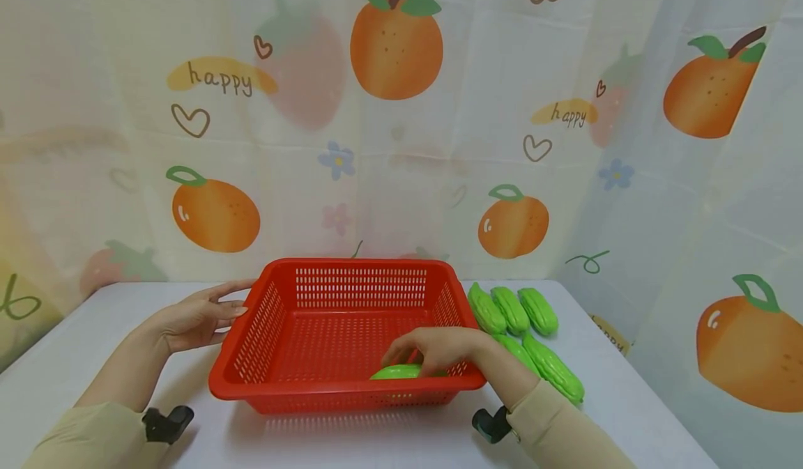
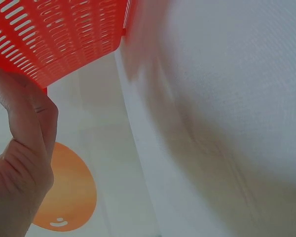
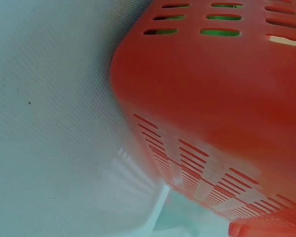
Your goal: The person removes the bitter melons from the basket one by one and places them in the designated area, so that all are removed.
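A red plastic basket (image 1: 351, 389) with slotted walls stands on the white table. My left hand (image 1: 194, 316) holds its left rim, thumb near the top edge and other fingers at the outer side; the left wrist view shows this hand (image 2: 27, 128) bent against the slotted wall. Reaching over the right rim, my right hand (image 1: 433, 347) grips a green bitter melon (image 1: 396, 372) low inside the basket, near the front wall. The front rim covers part of that melon. In the right wrist view the basket wall (image 3: 187, 84) hides the hand, and green shows through its slots.
Several more green bitter melons (image 1: 552, 368) lie on the table (image 1: 627, 420) just right of the basket, partly behind the right forearm. A fruit-printed curtain (image 1: 401, 141) hangs behind the table and along its right side.
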Tool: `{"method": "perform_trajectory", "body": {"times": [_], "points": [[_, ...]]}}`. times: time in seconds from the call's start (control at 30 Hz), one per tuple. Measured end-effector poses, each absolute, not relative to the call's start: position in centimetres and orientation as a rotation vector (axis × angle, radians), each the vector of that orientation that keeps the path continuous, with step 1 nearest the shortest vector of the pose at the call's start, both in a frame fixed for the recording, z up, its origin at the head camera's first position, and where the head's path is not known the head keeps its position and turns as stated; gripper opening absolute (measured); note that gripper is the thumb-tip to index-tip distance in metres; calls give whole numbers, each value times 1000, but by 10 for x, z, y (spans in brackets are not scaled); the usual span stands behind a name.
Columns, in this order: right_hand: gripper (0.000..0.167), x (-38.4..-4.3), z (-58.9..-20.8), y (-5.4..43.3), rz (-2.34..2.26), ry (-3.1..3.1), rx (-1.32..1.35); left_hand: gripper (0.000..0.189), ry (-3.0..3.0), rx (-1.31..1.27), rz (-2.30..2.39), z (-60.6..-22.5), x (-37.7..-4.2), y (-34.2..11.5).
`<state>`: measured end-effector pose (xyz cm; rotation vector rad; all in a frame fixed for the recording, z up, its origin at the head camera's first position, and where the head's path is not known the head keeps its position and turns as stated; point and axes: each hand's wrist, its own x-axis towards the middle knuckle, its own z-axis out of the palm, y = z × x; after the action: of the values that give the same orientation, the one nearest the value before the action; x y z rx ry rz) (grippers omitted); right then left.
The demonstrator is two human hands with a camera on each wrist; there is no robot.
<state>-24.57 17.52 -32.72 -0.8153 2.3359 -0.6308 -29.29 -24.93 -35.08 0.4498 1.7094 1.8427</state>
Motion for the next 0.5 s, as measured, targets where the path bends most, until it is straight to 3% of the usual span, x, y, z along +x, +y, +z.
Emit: {"method": "perform_trajectory", "body": {"times": [0.5], "points": [[44,-242,-328,174,-655,2322,-797,38,1729,448,1820,-353,-291,-249]]}}
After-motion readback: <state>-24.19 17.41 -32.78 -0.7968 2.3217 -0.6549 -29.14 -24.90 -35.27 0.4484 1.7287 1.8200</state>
